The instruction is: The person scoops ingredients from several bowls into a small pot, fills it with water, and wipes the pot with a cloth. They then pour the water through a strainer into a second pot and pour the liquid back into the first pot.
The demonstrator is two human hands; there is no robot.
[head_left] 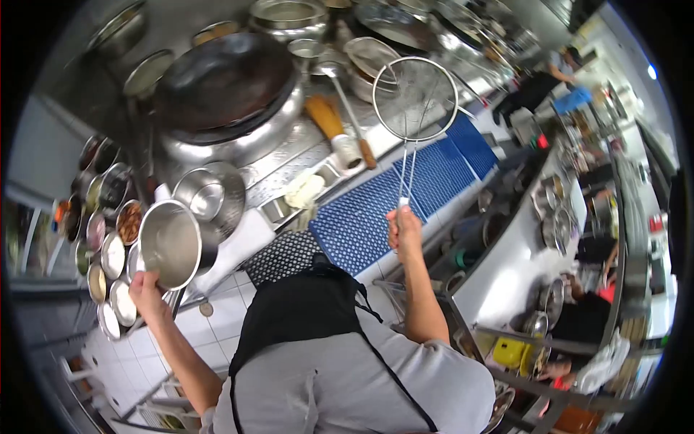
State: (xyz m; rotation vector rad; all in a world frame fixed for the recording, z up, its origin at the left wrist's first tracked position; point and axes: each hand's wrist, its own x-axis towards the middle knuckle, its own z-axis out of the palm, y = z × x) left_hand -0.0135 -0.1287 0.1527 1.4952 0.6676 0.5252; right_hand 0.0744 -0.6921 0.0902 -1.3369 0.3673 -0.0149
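Note:
My left hand (150,295) grips the near rim of a deep metal pot (170,244), tilted so that its inside faces me. Nothing shows inside the pot. In front of me my right hand (405,230) is closed round the handle of a round wire-mesh strainer (416,99), held up over the floor mats. The mesh looks bare. Just beyond the pot sits a perforated metal bowl (230,202) with a smaller metal bowl (200,194) in it. Bowls of ingredients, among them a bowl of brown pieces (130,221), stand left of the pot.
A large dark wok (225,83) rests on the stove, with a bamboo brush (327,119) and a wooden-handled ladle (350,116) beside it. Blue perforated mats (361,228) cover part of the floor. Along the right runs a steel counter (499,282), with several people beyond it.

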